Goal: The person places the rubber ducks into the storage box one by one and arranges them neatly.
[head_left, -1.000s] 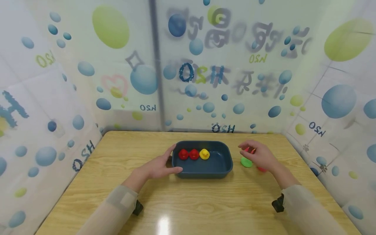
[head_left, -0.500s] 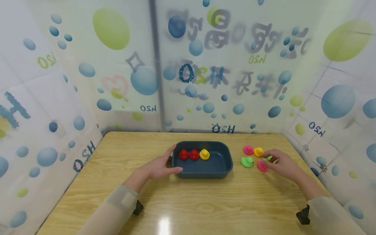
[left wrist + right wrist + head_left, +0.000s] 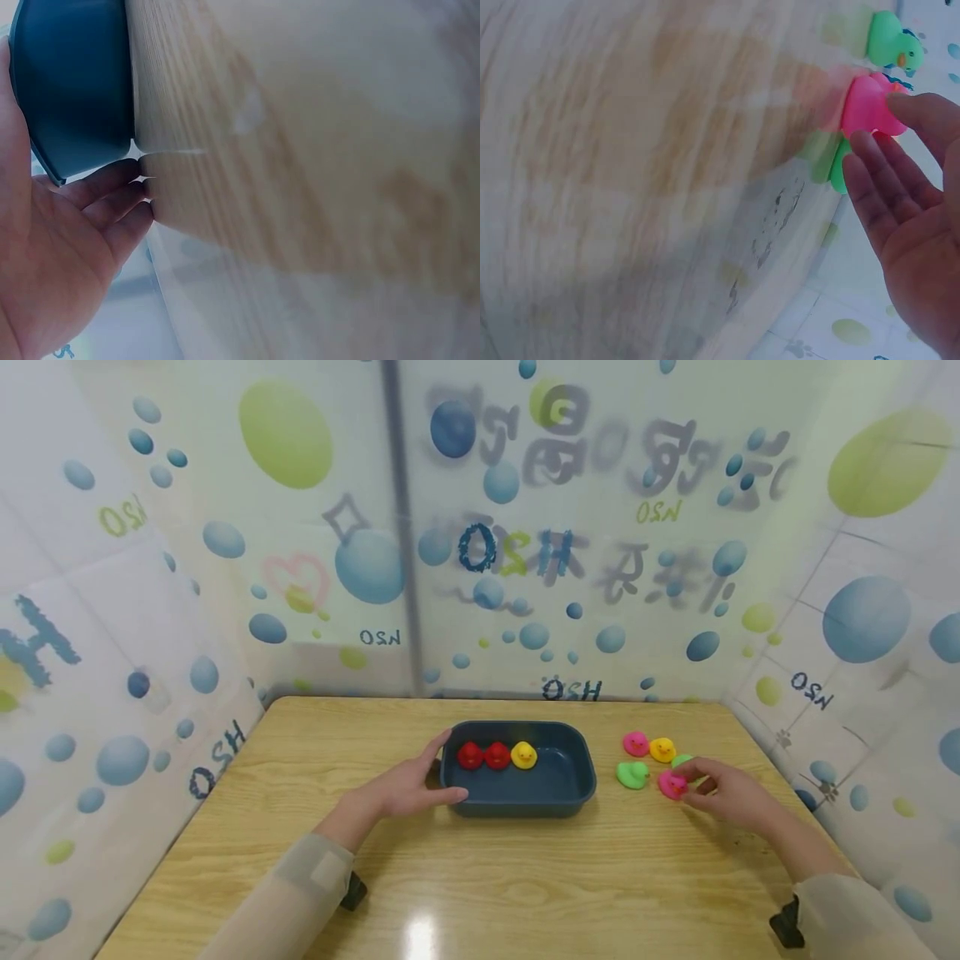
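Observation:
Near the middle of the table stands a dark blue basin (image 3: 517, 808) holding two red rubber ducks (image 3: 497, 756) and a yellow rubber duck (image 3: 523, 755) in a row. My left hand (image 3: 401, 787) spans its left end, the thumb lying over the near corner of the rim and the fingers extended along the outer wall. At the right, my right hand (image 3: 731, 795) pinches a pink rubber duck (image 3: 671, 784) on the table, thumb on one side and fingers on the other, as the right wrist view (image 3: 866, 109) shows too. A green rubber duck (image 3: 682, 761) behind it is partly hidden.
Left of the pinched duck sits another green rubber duck (image 3: 632, 775). Behind them are a second pink rubber duck (image 3: 636, 743) and a yellow rubber duck (image 3: 662, 749). The wooden table (image 3: 510, 877) meets a bubble-printed curtain (image 3: 495, 635) at the back and sides.
My right hand has moved right and toward me from the back ducks to the front pink duck, and its thumb and fingers have closed on it. The left hand and basin stay put.

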Demonstrator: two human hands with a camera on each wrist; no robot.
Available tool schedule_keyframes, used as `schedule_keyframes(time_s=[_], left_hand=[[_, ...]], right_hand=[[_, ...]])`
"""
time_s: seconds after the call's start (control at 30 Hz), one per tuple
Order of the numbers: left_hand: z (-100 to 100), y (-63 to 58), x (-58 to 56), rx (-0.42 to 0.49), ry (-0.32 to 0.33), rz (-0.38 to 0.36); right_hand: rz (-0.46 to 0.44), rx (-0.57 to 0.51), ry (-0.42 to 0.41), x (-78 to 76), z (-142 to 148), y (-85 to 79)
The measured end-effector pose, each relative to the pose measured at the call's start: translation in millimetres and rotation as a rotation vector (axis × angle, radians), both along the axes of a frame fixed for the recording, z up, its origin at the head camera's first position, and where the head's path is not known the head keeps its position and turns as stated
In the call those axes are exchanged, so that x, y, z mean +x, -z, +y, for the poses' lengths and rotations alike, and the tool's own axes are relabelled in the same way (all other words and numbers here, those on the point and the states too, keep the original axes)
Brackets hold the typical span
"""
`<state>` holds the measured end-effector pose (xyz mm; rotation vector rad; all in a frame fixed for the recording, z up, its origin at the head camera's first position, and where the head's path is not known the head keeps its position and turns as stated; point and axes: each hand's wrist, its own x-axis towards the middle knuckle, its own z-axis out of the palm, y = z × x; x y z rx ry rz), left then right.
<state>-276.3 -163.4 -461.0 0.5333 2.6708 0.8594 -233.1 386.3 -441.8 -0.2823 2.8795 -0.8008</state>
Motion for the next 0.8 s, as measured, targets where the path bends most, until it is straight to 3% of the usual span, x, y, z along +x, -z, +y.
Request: schedule_keyframes(time_s=[0.8], left_hand=[[-1.2, 1.1, -0.2, 0.005, 0.007, 0.002]], right_hand=[[0.01, 0.02, 0.083, -2.6, -6.4, 6.3]])
